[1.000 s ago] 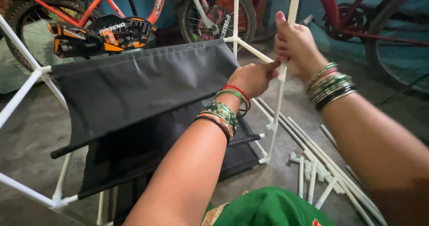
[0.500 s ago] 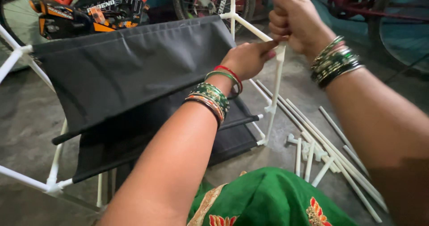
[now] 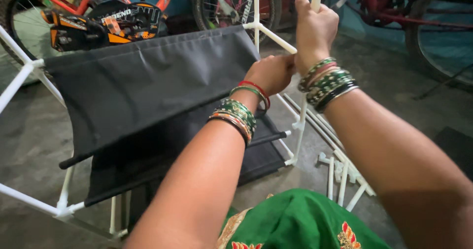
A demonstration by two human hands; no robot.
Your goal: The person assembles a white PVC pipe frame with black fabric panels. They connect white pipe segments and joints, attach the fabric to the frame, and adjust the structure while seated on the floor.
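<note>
Two bangled hands work one upright white pipe (image 3: 301, 116), its long axis vertical beside the black fabric shelf (image 3: 148, 81). Nearer, the left hand (image 3: 270, 73) curls shut at its middle; higher and farther, the right hand (image 3: 315, 27) grips it in a closed fist.

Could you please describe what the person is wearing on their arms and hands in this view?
Both forearms are bare, with no sleeves or gloves showing. The left hand has a stack of bangles at the wrist: green patterned ones, orange-gold ones and a thin red one. The right hand wears a stack of green, pinkish, white-speckled and dark bangles, and its thumbnail is painted pink. No rings are visible.
</note>
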